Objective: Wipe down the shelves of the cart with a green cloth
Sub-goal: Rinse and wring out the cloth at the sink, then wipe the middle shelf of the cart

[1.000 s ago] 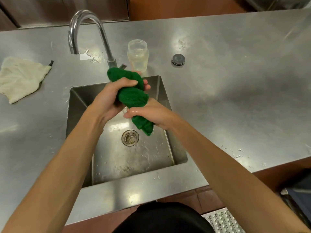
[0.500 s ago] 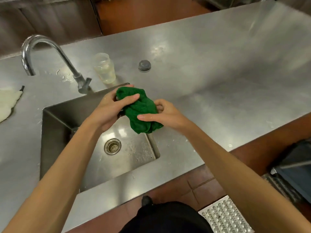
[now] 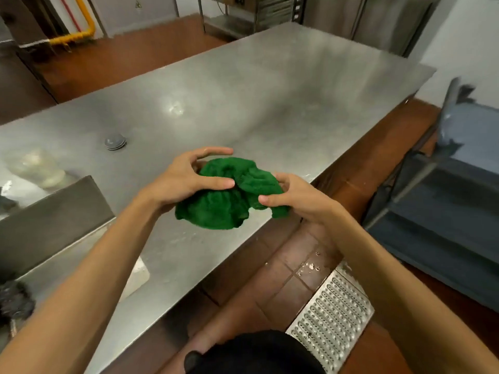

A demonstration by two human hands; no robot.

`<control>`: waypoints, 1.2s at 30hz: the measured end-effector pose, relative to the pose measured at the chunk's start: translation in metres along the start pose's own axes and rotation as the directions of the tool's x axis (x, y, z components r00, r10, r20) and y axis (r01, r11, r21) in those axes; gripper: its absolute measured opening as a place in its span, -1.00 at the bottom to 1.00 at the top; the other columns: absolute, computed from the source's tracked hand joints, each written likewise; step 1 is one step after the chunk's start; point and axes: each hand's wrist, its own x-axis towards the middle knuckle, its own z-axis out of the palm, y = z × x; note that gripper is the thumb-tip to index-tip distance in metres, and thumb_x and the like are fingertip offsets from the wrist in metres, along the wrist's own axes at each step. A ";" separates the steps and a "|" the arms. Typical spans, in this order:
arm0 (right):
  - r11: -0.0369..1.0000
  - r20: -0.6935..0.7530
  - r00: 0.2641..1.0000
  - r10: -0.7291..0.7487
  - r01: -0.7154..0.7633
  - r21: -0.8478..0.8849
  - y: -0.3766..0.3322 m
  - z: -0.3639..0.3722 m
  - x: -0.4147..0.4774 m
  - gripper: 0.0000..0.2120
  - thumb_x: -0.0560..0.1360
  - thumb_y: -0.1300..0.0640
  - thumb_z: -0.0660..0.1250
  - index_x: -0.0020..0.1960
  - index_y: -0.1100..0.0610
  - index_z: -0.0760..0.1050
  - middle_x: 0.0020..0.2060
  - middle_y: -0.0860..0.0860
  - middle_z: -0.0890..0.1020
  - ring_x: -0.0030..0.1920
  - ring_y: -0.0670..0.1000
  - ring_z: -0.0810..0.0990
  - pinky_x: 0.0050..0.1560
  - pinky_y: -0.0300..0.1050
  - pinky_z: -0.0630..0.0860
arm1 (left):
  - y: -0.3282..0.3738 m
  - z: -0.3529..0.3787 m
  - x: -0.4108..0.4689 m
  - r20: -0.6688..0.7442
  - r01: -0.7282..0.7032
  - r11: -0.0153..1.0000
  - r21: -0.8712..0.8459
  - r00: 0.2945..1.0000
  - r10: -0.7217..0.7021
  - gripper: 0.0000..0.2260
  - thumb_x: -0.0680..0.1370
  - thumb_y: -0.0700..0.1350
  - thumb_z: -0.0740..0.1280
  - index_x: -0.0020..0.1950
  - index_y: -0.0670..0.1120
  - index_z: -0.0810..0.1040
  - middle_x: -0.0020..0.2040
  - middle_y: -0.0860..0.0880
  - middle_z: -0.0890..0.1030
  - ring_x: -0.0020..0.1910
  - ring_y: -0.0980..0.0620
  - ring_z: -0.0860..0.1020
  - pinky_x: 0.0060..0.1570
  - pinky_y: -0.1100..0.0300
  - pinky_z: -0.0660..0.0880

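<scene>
A crumpled green cloth point(image 3: 226, 195) hangs between both my hands above the front edge of the steel counter point(image 3: 270, 103). My left hand point(image 3: 186, 179) holds its left side, thumb and fingers spread around the bunched fabric. My right hand point(image 3: 294, 195) pinches the right side, fingers curled into the folds. The grey-blue cart point(image 3: 442, 201) stands blurred at the right on the floor, with a lower shelf showing; both hands are well apart from it.
The sink point(image 3: 59, 211) lies at the left with its drain hidden. A blurred clear jar point(image 3: 37, 168) and a grey lid point(image 3: 115, 141) sit on the counter. A perforated metal floor grate point(image 3: 332, 317) lies below on the brown tiles.
The view has swung right, away from the sink and tap. Both hands carried the cloth right, from over the sink to the counter's front edge, and the tightly wrung cloth has loosened. The cart came into view.
</scene>
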 end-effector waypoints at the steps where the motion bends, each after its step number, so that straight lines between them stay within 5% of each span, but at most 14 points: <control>1: 1.000 -0.033 0.999 -0.006 0.006 0.020 0.004 -0.020 -0.014 -0.59 0.36 0.11 0.54 0.18 0.13 0.56 0.06 0.06 0.69 0.09 0.07 0.66 0.13 -0.02 0.57 | 0.005 0.015 0.011 0.039 -0.004 0.999 0.051 0.999 0.002 -0.40 0.28 -0.16 0.60 0.30 0.04 0.56 0.12 -0.08 0.69 0.11 -0.08 0.66 0.07 0.06 0.62; 5: 0.998 -0.264 0.964 -0.030 0.045 0.053 0.019 -0.088 -0.069 -0.64 0.51 -0.07 0.36 0.19 0.13 0.59 0.07 0.09 0.69 0.09 0.09 0.67 0.11 -0.02 0.57 | 0.026 0.077 0.052 0.184 -0.046 0.970 0.239 0.983 0.001 -0.42 0.28 -0.21 0.61 0.24 0.11 0.59 0.10 0.03 0.70 0.05 0.08 0.67 -0.02 0.26 0.61; 9: 0.993 -0.588 0.800 -0.120 0.104 -0.061 0.031 -0.133 -0.114 -0.73 0.59 -0.04 0.29 0.18 0.06 0.63 0.02 -0.05 0.71 0.06 -0.08 0.68 0.07 -0.16 0.60 | 0.037 0.146 0.092 0.302 -0.149 0.937 0.317 0.952 0.050 -0.61 0.38 -0.17 0.55 0.19 0.00 0.62 0.06 0.06 0.69 -0.01 0.20 0.66 -0.04 0.36 0.57; 12: 0.988 -0.734 0.661 -0.154 0.088 -0.128 0.036 -0.164 -0.145 -0.76 0.58 -0.04 0.31 0.04 0.06 0.69 -0.09 -0.06 0.73 -0.03 -0.11 0.69 0.00 -0.19 0.60 | 0.039 0.196 0.128 0.373 -0.208 0.909 0.361 0.926 0.063 -0.84 0.52 -0.16 0.42 0.10 -0.09 0.63 -0.07 -0.10 0.68 -0.13 0.07 0.66 -0.10 0.19 0.59; 17: 0.975 -0.858 0.487 -0.164 -0.050 -0.215 0.044 -0.215 -0.184 -0.63 0.56 -0.14 0.29 -0.20 0.13 0.60 -0.30 0.07 0.63 -0.25 -0.02 0.60 -0.24 -0.10 0.50 | 0.034 0.285 0.189 0.389 -0.301 0.846 0.440 0.913 0.123 -0.65 0.37 -0.04 0.16 -0.06 -0.24 0.57 -0.17 -0.15 0.57 -0.17 0.02 0.50 -0.23 0.26 0.40; 22: 0.932 -0.917 0.337 -0.215 -0.209 -0.295 0.054 -0.280 -0.198 -0.63 0.59 -0.17 0.21 -0.17 0.12 0.47 -0.30 -0.06 0.54 -0.26 -0.10 0.49 -0.28 -0.20 0.34 | 0.037 0.362 0.257 0.519 -0.512 0.713 0.479 0.820 0.240 -0.49 0.35 0.08 0.02 -0.19 -0.38 0.46 -0.11 -0.34 0.51 -0.09 -0.17 0.47 -0.02 -0.11 0.38; 27: 0.934 -0.945 0.271 -0.185 -0.252 -0.255 0.053 -0.365 -0.212 -0.61 0.59 -0.16 0.22 -0.19 0.15 0.45 -0.31 -0.02 0.53 -0.25 -0.07 0.50 -0.27 -0.16 0.34 | 0.057 0.430 0.324 0.535 -0.495 0.724 0.480 0.819 0.205 -0.79 0.50 -0.12 0.12 -0.32 -0.13 0.37 -0.36 0.02 0.43 -0.33 0.14 0.42 -0.23 0.09 0.32; 29: 0.936 -0.950 0.276 -0.147 -0.271 -0.224 0.050 -0.396 -0.217 -0.62 0.59 -0.14 0.24 -0.19 0.15 0.46 -0.32 -0.02 0.52 -0.25 -0.07 0.51 -0.28 -0.16 0.36 | 0.064 0.453 0.349 0.598 -0.558 0.682 0.473 0.772 0.217 -0.75 0.55 -0.21 0.16 -0.32 -0.01 0.37 -0.38 0.06 0.44 -0.34 0.20 0.45 -0.28 0.25 0.33; 33: 0.929 -0.949 0.298 -0.100 -0.314 -0.196 0.045 -0.450 -0.223 -0.64 0.57 -0.14 0.26 -0.15 0.15 0.51 -0.29 0.01 0.59 -0.24 -0.09 0.56 -0.25 -0.15 0.44 | 0.066 0.486 0.400 0.678 -0.639 0.619 0.456 0.700 0.224 -0.90 0.46 -0.28 0.28 -0.15 -0.09 0.51 -0.24 -0.03 0.55 -0.24 0.01 0.51 -0.18 0.02 0.43; 36: 0.935 -0.960 0.266 -0.086 -0.313 -0.170 0.040 -0.484 -0.225 -0.59 0.57 -0.15 0.27 -0.16 0.21 0.51 -0.28 0.11 0.60 -0.22 0.01 0.59 -0.22 -0.07 0.44 | 0.075 0.514 0.427 0.719 -0.683 0.577 0.448 0.659 0.223 -0.79 0.37 -0.30 0.34 -0.13 -0.01 0.48 -0.20 -0.01 0.53 -0.21 -0.04 0.50 -0.18 0.00 0.46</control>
